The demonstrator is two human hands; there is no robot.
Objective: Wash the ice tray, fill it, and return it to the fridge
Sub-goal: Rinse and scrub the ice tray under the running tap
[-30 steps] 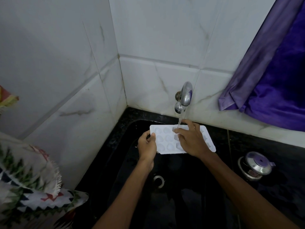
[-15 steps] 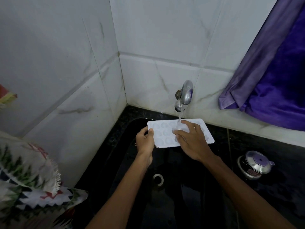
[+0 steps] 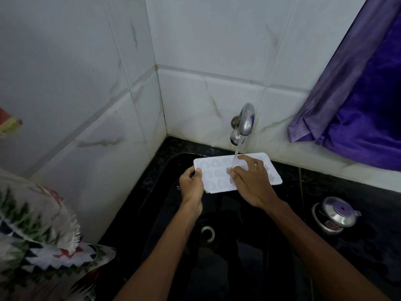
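A white ice tray [image 3: 217, 173] with rounded pockets is held level over the black sink [image 3: 165, 213], under the running metal tap [image 3: 244, 122]. My left hand [image 3: 192, 184] grips the tray's left end, thumb on top. Spread over the tray's middle and right part lies my right hand [image 3: 252, 181], fingers pressing on the pockets. The water stream lands on the tray right at my right fingers. Most of the right half of the tray is hidden by that hand.
The sink drain [image 3: 207, 232] lies below the tray. A small steel lidded pot [image 3: 335, 215] stands on the black counter at the right. A purple curtain [image 3: 364, 101] hangs at the upper right. Patterned cloth [image 3: 39, 231] fills the lower left, beside the tiled wall.
The tray has moved a little back toward the wall and levelled under the tap. My right hand has slid over its surface while the left keeps its hold on the end.
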